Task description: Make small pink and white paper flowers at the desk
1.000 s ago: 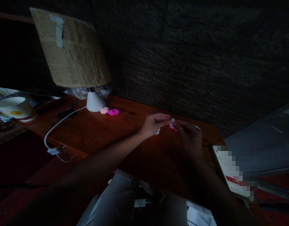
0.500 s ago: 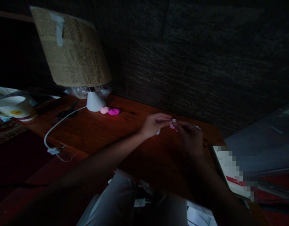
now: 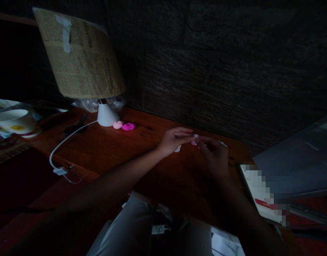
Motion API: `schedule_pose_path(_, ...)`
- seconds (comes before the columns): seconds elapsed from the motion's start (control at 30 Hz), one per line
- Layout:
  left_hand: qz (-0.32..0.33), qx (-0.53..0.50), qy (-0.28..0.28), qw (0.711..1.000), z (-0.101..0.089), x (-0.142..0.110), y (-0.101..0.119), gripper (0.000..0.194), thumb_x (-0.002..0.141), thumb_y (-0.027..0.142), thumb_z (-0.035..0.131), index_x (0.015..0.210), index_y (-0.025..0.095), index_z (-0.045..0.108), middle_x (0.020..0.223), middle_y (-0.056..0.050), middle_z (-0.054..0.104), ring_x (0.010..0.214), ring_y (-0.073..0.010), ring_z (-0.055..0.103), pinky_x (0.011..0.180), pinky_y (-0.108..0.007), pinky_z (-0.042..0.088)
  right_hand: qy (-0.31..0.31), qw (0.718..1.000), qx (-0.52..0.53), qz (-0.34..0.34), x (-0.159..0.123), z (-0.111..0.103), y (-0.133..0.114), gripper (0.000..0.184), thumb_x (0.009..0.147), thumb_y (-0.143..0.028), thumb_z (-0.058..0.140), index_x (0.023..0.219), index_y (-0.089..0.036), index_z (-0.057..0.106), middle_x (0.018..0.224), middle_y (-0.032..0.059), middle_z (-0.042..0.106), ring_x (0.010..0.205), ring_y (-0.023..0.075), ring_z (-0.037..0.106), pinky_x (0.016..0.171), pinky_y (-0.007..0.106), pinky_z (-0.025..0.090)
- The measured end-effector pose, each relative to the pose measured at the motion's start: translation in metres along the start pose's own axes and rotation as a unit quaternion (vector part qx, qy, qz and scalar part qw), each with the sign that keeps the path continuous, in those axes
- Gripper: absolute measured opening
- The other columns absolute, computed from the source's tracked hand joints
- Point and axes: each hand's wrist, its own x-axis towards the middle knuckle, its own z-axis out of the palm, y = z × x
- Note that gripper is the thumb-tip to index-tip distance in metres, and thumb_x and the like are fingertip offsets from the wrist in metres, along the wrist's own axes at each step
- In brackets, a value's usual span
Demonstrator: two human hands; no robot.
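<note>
Between my fingertips is a small pink and white piece (image 3: pixel 194 142) that looks like modelling clay. My left hand (image 3: pixel 172 142) comes at it from the left, thumb and fingers closed on its edge, a ring on one finger. From the right, my right hand (image 3: pixel 216 153) pinches the same piece; its fingers are dark and partly hidden. A white scrap (image 3: pixel 178 148) lies on the table under my left hand. Another white crumpled bit (image 3: pixel 222 143) shows just beyond my right hand. By the lamp foot sit a pale pink lump (image 3: pixel 118 124) and a bright magenta lump (image 3: pixel 128 126) of clay.
A lamp (image 3: pixel 107 114) with a newsprint shade stands at the back left of the wooden table (image 3: pixel 99 149), its cord looping over the front edge. Scissors (image 3: pixel 76 126) and a paper cup (image 3: pixel 16 122) lie further left. A white box or book (image 3: pixel 259 192) is at the right edge.
Both hands stay almost in place, still on the small pink and white piece, with only slight finger movement. The whole view has shifted a little.
</note>
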Motion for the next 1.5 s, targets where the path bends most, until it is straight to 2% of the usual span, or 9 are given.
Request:
schedule_pose_path(0.23, -0.011, -0.058, 0.018, 0.998, 0.002, 0.001, 0.000, 0.053, 0.055, 0.034, 0.092, 0.099, 0.012, 0.073, 0.095, -0.009, 0.078, 0.089, -0.0207, 0.073, 0.095, -0.040, 0.053, -0.023, 0.998, 0.056, 0.020, 0.003, -0.001, -0.001, 0.026, 0.074, -0.045, 0.079, 0.089, -0.024, 0.079, 0.090, 0.0044, 0.079, 0.083, 0.0217, 0.071, 0.076, 0.037, 0.056)
schedule_pose_path(0.47, -0.016, -0.086, 0.009, 0.996, 0.005, 0.000, 0.001, 0.047, 0.055, 0.030, 0.092, 0.095, 0.013, 0.074, 0.090, -0.008, 0.078, 0.084, -0.0171, 0.073, 0.092, -0.035, 0.053, -0.003, 0.999, 0.031, 0.034, 0.001, -0.001, 0.000, 0.026, 0.073, -0.045, 0.079, 0.085, -0.022, 0.078, 0.083, 0.0041, 0.078, 0.077, 0.0197, 0.069, 0.074, 0.035, 0.054)
schedule_pose_path(0.63, -0.021, -0.079, 0.013, 0.997, 0.005, -0.001, 0.001, 0.051, 0.053, 0.031, 0.093, 0.095, 0.012, 0.074, 0.087, -0.008, 0.078, 0.082, -0.0182, 0.073, 0.092, -0.037, 0.052, 0.003, 0.999, 0.028, 0.014, -0.001, 0.002, -0.001, 0.027, 0.073, -0.046, 0.079, 0.084, -0.021, 0.077, 0.086, 0.0054, 0.078, 0.081, 0.0211, 0.069, 0.078, 0.037, 0.055)
schedule_pose_path(0.77, -0.026, -0.088, 0.012, 0.996, 0.004, 0.001, -0.003, 0.049, 0.055, 0.033, 0.092, 0.096, 0.012, 0.073, 0.086, -0.008, 0.078, 0.080, -0.0175, 0.072, 0.091, -0.037, 0.051, -0.003, 0.999, 0.030, 0.027, -0.001, 0.003, -0.001, 0.029, 0.073, -0.048, 0.079, 0.084, -0.022, 0.078, 0.088, 0.0055, 0.078, 0.081, 0.0212, 0.070, 0.080, 0.038, 0.055)
schedule_pose_path(0.97, -0.032, -0.109, -0.004, 0.994, 0.003, 0.002, -0.005, 0.052, 0.055, 0.029, 0.093, 0.100, 0.014, 0.073, 0.095, -0.008, 0.077, 0.085, -0.0175, 0.072, 0.093, -0.038, 0.051, -0.017, 0.998, 0.053, 0.037, 0.001, 0.002, 0.003, 0.028, 0.072, -0.047, 0.080, 0.088, -0.024, 0.078, 0.092, 0.0047, 0.079, 0.085, 0.0218, 0.070, 0.083, 0.039, 0.054)
schedule_pose_path(1.1, -0.032, -0.103, -0.015, 0.994, 0.003, 0.001, -0.003, 0.051, 0.055, 0.029, 0.092, 0.100, 0.014, 0.073, 0.096, -0.009, 0.077, 0.080, -0.0166, 0.072, 0.090, -0.038, 0.051, -0.022, 0.999, 0.041, 0.018, 0.001, 0.000, 0.008, 0.025, 0.074, -0.043, 0.079, 0.091, -0.024, 0.078, 0.095, 0.0049, 0.079, 0.088, 0.0219, 0.071, 0.085, 0.039, 0.053)
schedule_pose_path(1.27, -0.022, -0.090, -0.012, 0.996, 0.004, 0.001, -0.001, 0.053, 0.053, 0.028, 0.093, 0.099, 0.014, 0.073, 0.097, -0.009, 0.077, 0.082, -0.0176, 0.072, 0.091, -0.038, 0.052, -0.027, 0.999, -0.009, -0.037, 0.000, -0.002, 0.010, 0.022, 0.080, -0.041, 0.074, 0.091, -0.023, 0.077, 0.090, 0.0053, 0.077, 0.080, 0.0208, 0.069, 0.077, 0.037, 0.054)
schedule_pose_path(1.5, 0.007, -0.057, 0.013, 0.998, 0.006, 0.000, 0.001, 0.053, 0.052, 0.026, 0.092, 0.099, 0.013, 0.072, 0.096, -0.008, 0.077, 0.085, -0.0181, 0.072, 0.090, -0.036, 0.052, -0.015, 0.989, -0.093, -0.112, -0.002, -0.004, 0.009, 0.018, 0.085, -0.037, 0.069, 0.093, -0.022, 0.075, 0.089, 0.0060, 0.074, 0.078, 0.0200, 0.068, 0.070, 0.034, 0.053)
